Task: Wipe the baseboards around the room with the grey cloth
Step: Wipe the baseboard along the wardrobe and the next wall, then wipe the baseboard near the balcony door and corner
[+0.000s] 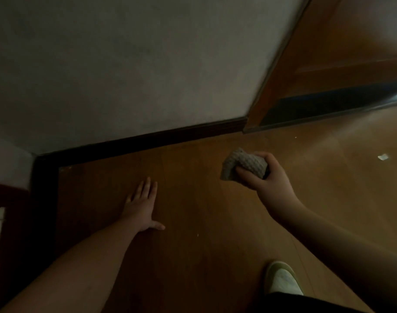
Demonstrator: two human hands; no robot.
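- Shoe [283, 281], one, pale, showing at the lower edge with dark clothing beside it; nearest item to the camera.
- Left hand [141, 205], one, lying flat with fingers straight and spread, pressing on the wooden floor [204, 222], holding nothing.
- Right hand [266, 177], one, hovering above the floor, fingers and thumb curling round the grey cloth [243, 164].
- Grey cloth, one, waffle-textured, bunched in the right hand; sitting near the baseboards but not touching them.
- Baseboards [148, 141], two dark runs meeting at a corner at left; the longer one running along the foot of the pale wall [125, 64] toward a wooden door frame [260, 105].
- Paper scraps [383, 157], two larger white bits lying on the floor at right, plus a few specks.
- Risks, judged: bunched cloth possibly skipping the top ledge or the dark corner; dim light likely hiding missed dust; weight on the left palm could be slipping on smooth floor.
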